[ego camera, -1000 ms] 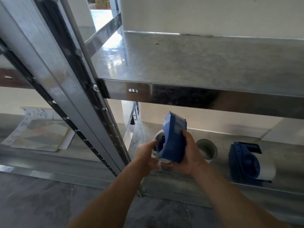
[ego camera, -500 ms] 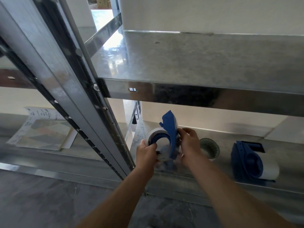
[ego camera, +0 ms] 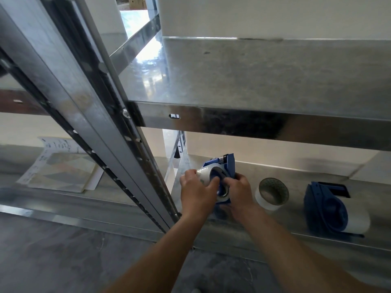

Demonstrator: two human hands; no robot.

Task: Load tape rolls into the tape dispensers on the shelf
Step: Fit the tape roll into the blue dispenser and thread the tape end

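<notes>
Right now the tape roll [ego camera: 204, 176] sits partly seated on the hub of the blue dispenser [ego camera: 227, 168], which we hold low over the lower shelf [ego camera: 296, 180], at its left end beside the upright post [ego camera: 131, 149]. Our left hand [ego camera: 195, 193] has its grip clamped around the roll's outer face, fingers curled over its rim; our right hand [ego camera: 239, 190] is closed on the dispenser body from the other side, steadying it. To do this step well, we judge it best to keep the roll square to the hub and press evenly, not from one edge, so it slides home without jamming, while the right hand resists the push. Just to the right a spare roll [ego camera: 271, 193] stands on the shelf, and farther right a second dispenser [ego camera: 330, 210] already carries tape.
</notes>
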